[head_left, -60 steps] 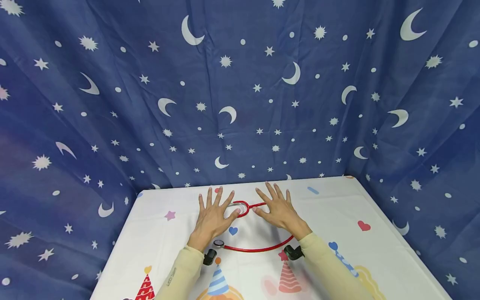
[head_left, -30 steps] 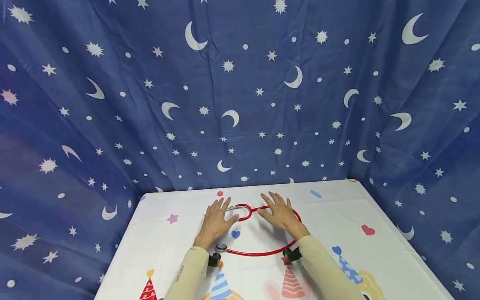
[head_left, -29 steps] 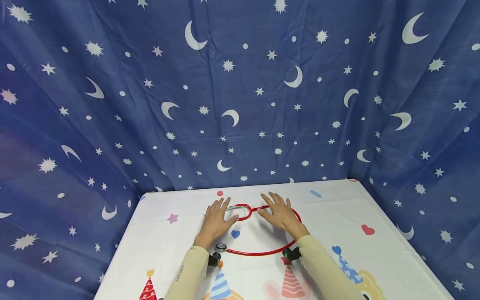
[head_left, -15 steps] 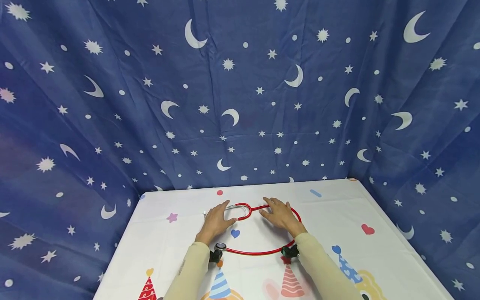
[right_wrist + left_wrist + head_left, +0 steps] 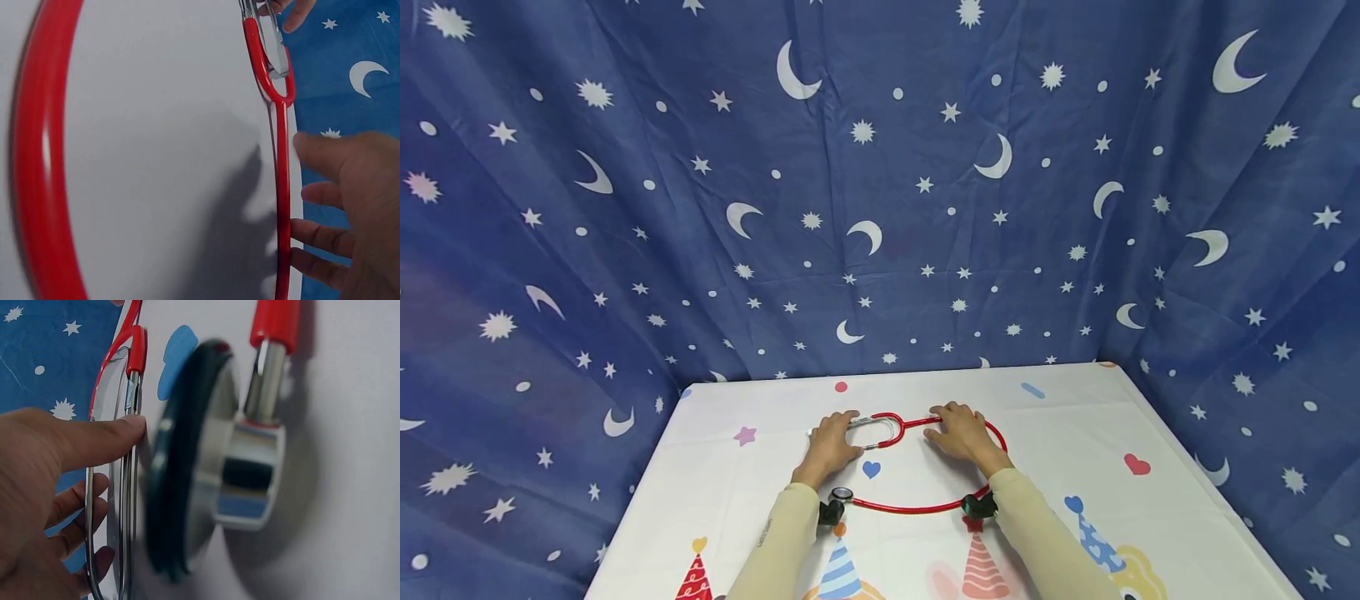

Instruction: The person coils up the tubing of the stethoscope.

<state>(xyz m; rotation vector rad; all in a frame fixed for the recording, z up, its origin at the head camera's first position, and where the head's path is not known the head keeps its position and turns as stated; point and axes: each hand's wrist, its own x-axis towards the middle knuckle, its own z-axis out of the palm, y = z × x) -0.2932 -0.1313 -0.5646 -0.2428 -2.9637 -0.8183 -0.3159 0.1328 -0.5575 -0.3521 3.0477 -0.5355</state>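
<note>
Head view: red stethoscope (image 5: 917, 510) lies on the white tablecloth (image 5: 715, 483), its tube bent in a wide curve; left hand (image 5: 829, 442) is at the metal ear tubes (image 5: 859, 422), thumb on the near side, fingers on the far side, a pale ear tip (image 5: 809, 432) showing just past the hand; right hand (image 5: 964, 433) is over the straight stretch of tube beyond the red fork (image 5: 903, 424), fingers bent, thumb apart from the fingers; chest piece (image 5: 842, 494) lies near the left wrist; both forearms in cream sleeves (image 5: 1048, 533), a small black camera (image 5: 978, 506) at each wrist; blue heart print (image 5: 871, 469) lies inside the curve, pink star print (image 5: 745, 436) off to the left, red heart print (image 5: 1137, 464) off to the right; blue curtain (image 5: 910, 167) with moons and stars hangs behind the table.

Left wrist view: chest piece fills the middle, blurred, very near the lens; behind it the left thumb lies on the metal ear tubes, other fingers curled behind the far one, so a narrow grip round the tubes; how firm, cannot tell.

Right wrist view: tube curve runs large down the left edge; right fingertips sit right at the straight red tube, thumb tip just beside it; loose, fairly wide grip, not closed round the tube; actual contact, cannot tell; hand shadow falls on the cloth; some left fingers show at the top by the ear tubes.
</note>
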